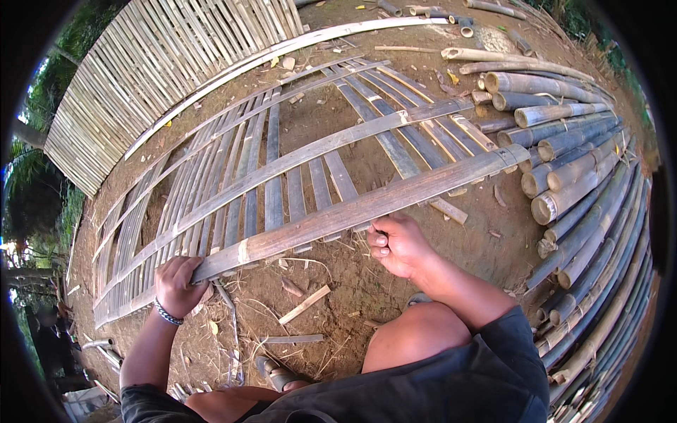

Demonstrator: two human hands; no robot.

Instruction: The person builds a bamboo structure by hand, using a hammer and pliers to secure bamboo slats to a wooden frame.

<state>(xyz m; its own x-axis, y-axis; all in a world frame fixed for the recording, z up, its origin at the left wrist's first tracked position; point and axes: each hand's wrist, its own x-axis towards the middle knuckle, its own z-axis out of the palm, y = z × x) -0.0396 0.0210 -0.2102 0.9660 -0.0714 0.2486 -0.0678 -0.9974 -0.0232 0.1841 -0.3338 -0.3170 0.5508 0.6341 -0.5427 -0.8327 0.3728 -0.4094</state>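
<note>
A lattice of split bamboo lies in front of me, with thin slats (273, 169) crossing under long flat strips. The nearest and widest bamboo strip (367, 192) runs from lower left to upper right. My left hand (179, 283) is closed around this strip toward its left end, fingers over the top. Just below the strip's middle, my right hand (399, 244) is closed with the fingers curled in, close to the strip's lower edge and a slat end. Whatever is between its fingers is hidden.
Stacked bamboo poles (564, 176) fill the right side. A finished-looking slat panel (176, 63) stands at the far left, with a long pale strip (310, 37) along its near edge. Bamboo offcuts (305, 304) and twigs litter the dirt ground near my sandalled foot (278, 374).
</note>
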